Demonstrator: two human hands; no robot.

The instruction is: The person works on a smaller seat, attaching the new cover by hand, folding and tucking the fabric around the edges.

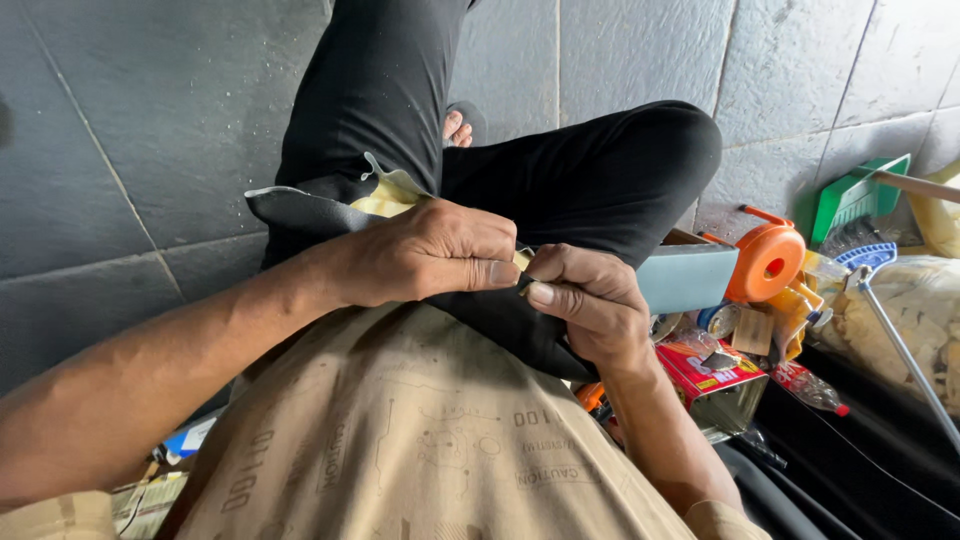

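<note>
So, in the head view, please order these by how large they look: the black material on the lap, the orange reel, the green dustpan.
1. black material
2. and 3. orange reel and green dustpan: they look alike, and the dustpan lies farther away, so unsure.

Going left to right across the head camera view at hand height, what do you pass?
Grey floor tiles → left hand → right hand → grey-blue box → orange reel → green dustpan. Both hands pinch a black-and-yellow piece of material.
</note>
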